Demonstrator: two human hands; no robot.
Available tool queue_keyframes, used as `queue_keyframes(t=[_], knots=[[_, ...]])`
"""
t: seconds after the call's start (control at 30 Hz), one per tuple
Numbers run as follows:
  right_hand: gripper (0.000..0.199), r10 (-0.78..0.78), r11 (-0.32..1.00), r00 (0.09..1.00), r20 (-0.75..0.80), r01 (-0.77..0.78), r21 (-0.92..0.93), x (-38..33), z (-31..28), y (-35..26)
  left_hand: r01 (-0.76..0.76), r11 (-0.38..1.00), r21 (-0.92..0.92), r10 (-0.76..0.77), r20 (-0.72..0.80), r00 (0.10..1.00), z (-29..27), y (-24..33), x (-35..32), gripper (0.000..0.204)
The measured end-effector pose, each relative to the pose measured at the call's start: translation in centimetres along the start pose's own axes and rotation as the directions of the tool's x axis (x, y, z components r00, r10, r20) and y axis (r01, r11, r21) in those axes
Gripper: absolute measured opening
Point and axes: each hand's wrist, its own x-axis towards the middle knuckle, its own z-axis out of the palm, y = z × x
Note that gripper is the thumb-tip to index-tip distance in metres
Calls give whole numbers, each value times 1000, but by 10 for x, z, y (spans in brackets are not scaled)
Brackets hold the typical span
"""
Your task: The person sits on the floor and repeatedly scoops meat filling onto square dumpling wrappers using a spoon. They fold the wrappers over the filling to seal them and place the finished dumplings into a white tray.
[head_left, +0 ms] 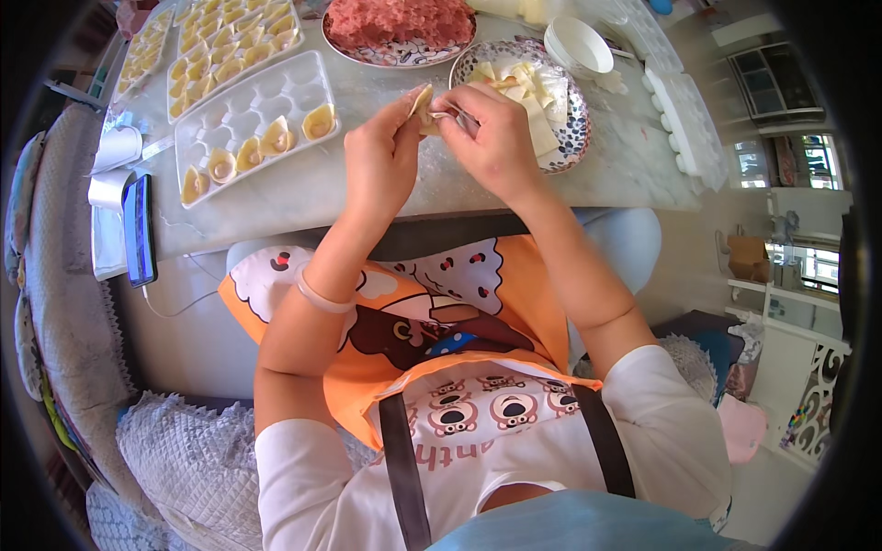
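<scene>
Home kitchen: table [303, 188] w/ dumpling trays [253, 124], meat plate [400, 50].

you see a plate of pink minced meat [397, 26], stacked white bowls [579, 44], a phone [139, 230] at the table's [303, 188] left edge, and an empty white tray [684, 115].

You sit at a pale marble-look table [634, 156] in bright daylight. To your right a window [813, 161] glows above a white shelf unit [790, 321] with a fretwork panel. A quilted, lace-edged cushion cover [184, 459] lies at your left.
</scene>
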Motion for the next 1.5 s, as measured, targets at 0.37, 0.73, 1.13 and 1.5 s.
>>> queue_keyframes(t=[0.37, 0.73, 1.13, 1.5], knots=[[23, -218, 964, 964, 151, 236, -119, 15, -14, 7, -152, 943, 297, 123, 114, 986, -1, 15, -2, 29], [13, -74, 995, 979, 193, 86, -54, 11, -19, 11, 107, 992, -69, -93, 183, 979, -3, 13, -2, 41], [13, -104, 995, 994, 17, 104, 12, 5, 1, 10, 122, 984, -129, -108, 106, 988, 3, 6, -5, 38], [9, -87, 993, 991, -105, 78, -83, 0, 2, 0, -2, 978, -209, -5, -31, 999, 4, 6, 1, 27]])
